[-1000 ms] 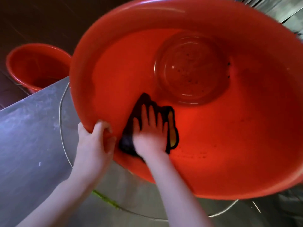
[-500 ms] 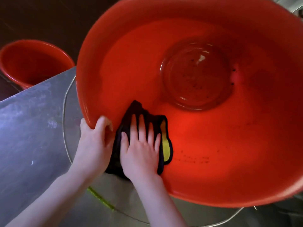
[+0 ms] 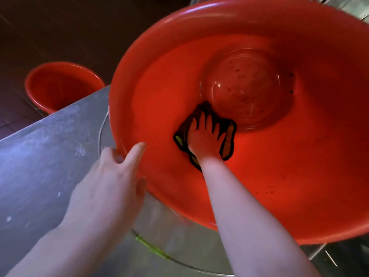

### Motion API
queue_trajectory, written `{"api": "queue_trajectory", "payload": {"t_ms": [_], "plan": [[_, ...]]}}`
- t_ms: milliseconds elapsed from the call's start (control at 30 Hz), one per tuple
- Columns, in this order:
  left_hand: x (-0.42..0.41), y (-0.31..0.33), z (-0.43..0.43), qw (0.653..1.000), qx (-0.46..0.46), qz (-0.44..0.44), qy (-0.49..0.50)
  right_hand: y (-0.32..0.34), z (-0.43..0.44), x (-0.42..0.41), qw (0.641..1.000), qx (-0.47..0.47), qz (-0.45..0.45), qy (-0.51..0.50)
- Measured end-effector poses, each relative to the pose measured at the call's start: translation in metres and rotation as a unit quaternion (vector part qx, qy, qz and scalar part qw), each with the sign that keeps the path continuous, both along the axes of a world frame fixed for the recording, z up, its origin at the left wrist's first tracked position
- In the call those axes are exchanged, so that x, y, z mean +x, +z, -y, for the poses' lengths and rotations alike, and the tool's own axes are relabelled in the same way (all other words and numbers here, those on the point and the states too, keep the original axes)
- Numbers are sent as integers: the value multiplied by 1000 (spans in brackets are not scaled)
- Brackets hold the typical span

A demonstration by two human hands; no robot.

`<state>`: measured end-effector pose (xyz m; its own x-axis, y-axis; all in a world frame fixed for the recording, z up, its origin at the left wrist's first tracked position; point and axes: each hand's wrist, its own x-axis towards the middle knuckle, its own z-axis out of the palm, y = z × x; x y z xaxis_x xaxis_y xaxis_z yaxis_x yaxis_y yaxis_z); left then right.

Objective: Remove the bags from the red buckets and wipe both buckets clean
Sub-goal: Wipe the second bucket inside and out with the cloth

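A: The fingers [image 3: 202, 121] of the right hand [image 3: 205, 140]: how do they lie?

B: Spread apart and flat. They press the cloth [image 3: 228, 136] on the inner wall of the bucket [image 3: 279, 186], just at 7 o'clock of its bottom [image 3: 249, 92]. They pinch nothing. The left hand [image 3: 107, 186] grips the rim [image 3: 123, 92] at 9 o'clock, with one finger laid over inside and the others outside.

A: And where is the bucket?

B: It is tilted on the table [image 3: 40, 156], mouth toward the person, and fills most of the head view. The far bucket [image 3: 60, 86] stands on the floor [image 3: 60, 27] at 10 o'clock, well apart. No bag shows in either.

A: How would it handle?

B: It is thin plastic, so likely light and a little springy. The gloss suggests a slippery wall. The rim looks the soundest hold, where the person has it; the wire bail [image 3: 102, 124] beneath would probably swing. The cloth is soft and should follow the curve. Dark specks [image 3: 237, 70] dot the bottom, so that part probably needs wiping yet.

A: Any writing?

B: None readable, no brand and no label.
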<state>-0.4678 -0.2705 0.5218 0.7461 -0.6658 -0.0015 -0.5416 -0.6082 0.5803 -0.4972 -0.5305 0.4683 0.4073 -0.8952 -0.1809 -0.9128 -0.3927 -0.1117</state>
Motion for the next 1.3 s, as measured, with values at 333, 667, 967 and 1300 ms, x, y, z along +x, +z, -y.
{"api": "queue_trajectory", "payload": {"t_ms": [333,667,967,1300], "plan": [[55,8,18,987,-127,29,-89,8,-3,-55,993,-17,-109,49],[25,-22,4,961,-217,-168,26,39,-141,-64,960,10,6,281],[2,-28,3,954,-224,-199,32,29,-16,-14,994,29,-95,53],[-9,-26,11,933,-255,-252,30,42,-154,-64,965,25,58,254]]}}
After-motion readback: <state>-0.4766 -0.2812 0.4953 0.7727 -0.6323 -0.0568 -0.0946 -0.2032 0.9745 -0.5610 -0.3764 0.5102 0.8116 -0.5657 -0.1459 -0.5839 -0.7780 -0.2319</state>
